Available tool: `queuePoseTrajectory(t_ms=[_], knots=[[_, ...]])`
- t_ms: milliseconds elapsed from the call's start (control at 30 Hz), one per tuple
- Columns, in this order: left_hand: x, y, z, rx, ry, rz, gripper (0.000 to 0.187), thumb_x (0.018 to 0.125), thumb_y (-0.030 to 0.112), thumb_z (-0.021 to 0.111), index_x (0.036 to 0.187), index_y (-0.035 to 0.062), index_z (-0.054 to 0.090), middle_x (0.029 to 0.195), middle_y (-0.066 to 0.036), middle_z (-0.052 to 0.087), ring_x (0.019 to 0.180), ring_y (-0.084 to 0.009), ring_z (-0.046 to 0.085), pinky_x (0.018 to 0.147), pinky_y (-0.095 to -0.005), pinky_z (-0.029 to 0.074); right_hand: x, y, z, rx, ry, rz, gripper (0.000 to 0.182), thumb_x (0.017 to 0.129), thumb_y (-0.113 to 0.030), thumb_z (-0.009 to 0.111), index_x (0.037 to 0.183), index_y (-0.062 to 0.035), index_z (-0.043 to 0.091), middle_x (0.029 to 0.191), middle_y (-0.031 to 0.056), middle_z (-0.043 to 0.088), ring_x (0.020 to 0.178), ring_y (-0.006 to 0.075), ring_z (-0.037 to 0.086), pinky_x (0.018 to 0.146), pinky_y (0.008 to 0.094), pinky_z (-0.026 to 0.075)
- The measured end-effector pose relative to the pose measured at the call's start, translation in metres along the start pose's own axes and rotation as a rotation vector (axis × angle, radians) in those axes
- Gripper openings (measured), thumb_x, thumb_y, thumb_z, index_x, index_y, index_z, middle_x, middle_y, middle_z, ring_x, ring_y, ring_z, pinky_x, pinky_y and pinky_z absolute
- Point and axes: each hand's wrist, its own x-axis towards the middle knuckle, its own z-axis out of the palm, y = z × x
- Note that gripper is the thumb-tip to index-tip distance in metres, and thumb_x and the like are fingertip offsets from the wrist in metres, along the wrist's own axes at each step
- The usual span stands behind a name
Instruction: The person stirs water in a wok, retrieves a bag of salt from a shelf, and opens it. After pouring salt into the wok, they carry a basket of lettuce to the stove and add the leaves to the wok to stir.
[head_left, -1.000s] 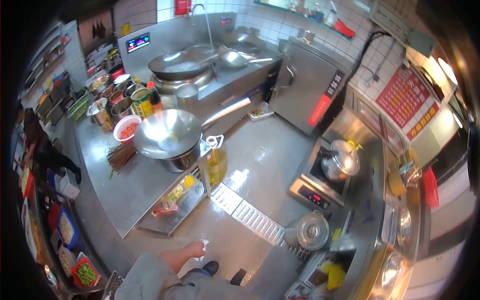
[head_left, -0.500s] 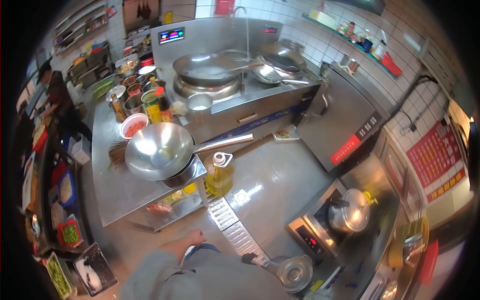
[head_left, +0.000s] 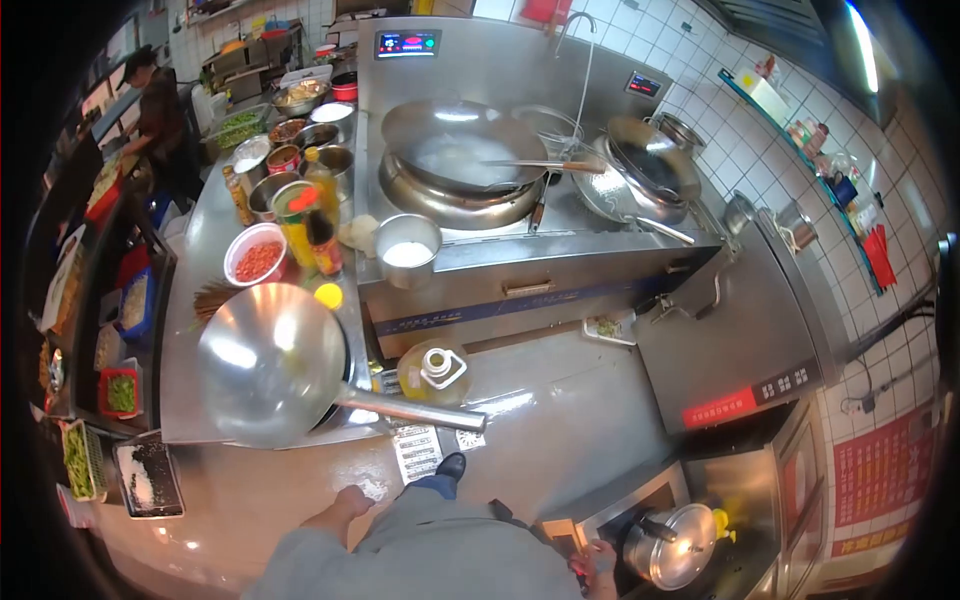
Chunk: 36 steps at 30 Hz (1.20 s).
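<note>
My left hand [head_left: 353,501] hangs at my left side above the floor, fingers curled in loosely with nothing visible in them. At the lower right, my right hand [head_left: 599,558] is over the control panel edge of an induction cooker [head_left: 561,534]; its fingers are small and partly hidden, so I cannot make out a grip. Beside that hand, a lidded steel pot [head_left: 682,560] with a dark handle stands on the cooker. Ahead to the left, a large steel wok [head_left: 275,370] rests on the steel table, its handle [head_left: 420,410] jutting toward the middle.
A wok [head_left: 455,150] with steaming liquid and a ladle sits on the stove. Sauce bottles [head_left: 322,240], a bowl of red chopped food [head_left: 255,255] and a steel pot [head_left: 408,250] stand beside it. An oil jug [head_left: 430,370] is on the floor. A person [head_left: 165,120] works far left.
My view has moved forward, toward the stove and table. My right hand has come into sight by the induction cooker. The left hand has shifted slightly left and down in the view.
</note>
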Motion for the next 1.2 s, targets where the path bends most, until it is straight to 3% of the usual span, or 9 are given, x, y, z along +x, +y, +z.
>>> queuePoseTrajectory(t_ms=[200,333,367,400,533,667,867,1067,1200], knots=[[0.046,0.138,-0.034,-0.620,0.239,0.243,0.038,0.078,0.035,0.067,0.097,0.0020,0.067,0.094,-0.015,0.066,0.087,-0.0254,0.063,0.074,-0.0350,0.050,0.089,-0.052,-0.008,-0.252,-0.269,0.054,0.032,0.078,-0.004,0.062,0.110,-0.0072,0.055,0.080,0.0139,0.059,0.062,0.0259,0.060,0.053,0.0402,0.050],[0.076,0.197,-0.042,-0.841,0.284,0.186,0.027,0.078,0.023,0.071,0.091,0.0017,0.062,0.078,-0.009,0.064,0.070,-0.0180,0.061,0.057,-0.0318,0.049,0.301,0.055,-0.072,0.571,-0.520,0.581,0.019,0.080,-0.010,0.058,0.098,-0.0060,0.056,0.074,0.0171,0.055,0.062,0.0341,0.057,0.059,0.0460,0.049],[0.082,0.204,-0.036,-0.876,0.330,0.151,0.030,0.077,0.025,0.070,0.092,0.0004,0.064,0.079,-0.011,0.066,0.071,-0.0212,0.062,0.063,-0.0336,0.050,0.340,0.078,-0.071,0.228,-0.498,0.077,0.016,0.081,-0.022,0.054,0.088,-0.0079,0.054,0.073,0.0193,0.052,0.058,0.0390,0.053,0.059,0.0496,0.047],[0.091,0.209,-0.027,-0.911,0.373,0.115,0.034,0.076,0.027,0.070,0.093,-0.0008,0.065,0.081,-0.013,0.068,0.072,-0.0244,0.063,0.068,-0.0355,0.051,0.391,0.086,-0.081,0.272,-0.506,0.252,0.016,0.081,-0.023,0.054,0.088,-0.0084,0.054,0.073,0.0187,0.053,0.058,0.0391,0.053,0.058,0.0507,0.047],[0.039,0.243,-0.021,-1.153,0.360,-0.278,0.016,0.081,0.017,0.067,0.087,0.0054,0.058,0.076,-0.007,0.059,0.063,-0.0185,0.057,0.050,-0.0332,0.047,0.451,-0.104,-0.071,0.201,-0.664,0.665,0.011,0.085,-0.020,0.053,0.093,-0.0120,0.050,0.076,0.0134,0.055,0.060,0.0344,0.057,0.050,0.0516,0.049],[0.004,0.277,0.012,-0.966,0.230,-0.526,0.021,0.083,0.020,0.068,0.082,0.0015,0.059,0.075,-0.009,0.059,0.061,-0.0212,0.057,0.049,-0.0329,0.047,0.360,-0.387,0.039,-0.567,-0.478,-0.044,0.013,0.094,-0.028,0.046,0.101,-0.0172,0.048,0.074,0.0063,0.052,0.054,0.0224,0.056,0.043,0.0371,0.050],[-0.034,0.362,0.012,-1.318,0.455,-0.516,0.033,0.078,0.024,0.072,0.095,-0.0030,0.063,0.072,-0.013,0.065,0.062,-0.0215,0.062,0.051,-0.0333,0.049,0.307,-0.642,0.196,-0.192,-0.741,-0.532,0.037,0.084,-0.027,0.064,0.114,-0.0137,0.048,0.092,0.0063,0.057,0.068,0.0198,0.061,0.053,0.0340,0.051],[-0.022,0.360,0.065,-1.408,0.589,-0.577,0.034,0.074,0.022,0.074,0.096,-0.0014,0.063,0.075,-0.012,0.066,0.058,-0.0175,0.061,0.052,-0.0330,0.050,0.224,-0.781,0.347,-0.084,-0.810,-0.716,0.070,0.085,-0.051,0.061,0.136,-0.0118,0.033,0.141,0.0179,0.028,0.125,0.0341,0.039,0.082,0.0520,0.050],[-0.040,0.359,0.073,-1.578,0.545,-0.702,0.024,0.079,0.023,0.068,0.082,0.0003,0.063,0.063,-0.011,0.061,0.049,-0.0190,0.057,0.043,-0.0349,0.046,0.268,-0.800,0.429,-0.252,-0.947,-0.550,0.050,0.090,-0.034,0.060,0.129,-0.0082,0.042,0.114,0.0158,0.054,0.089,0.0298,0.063,0.061,0.0363,0.057]])
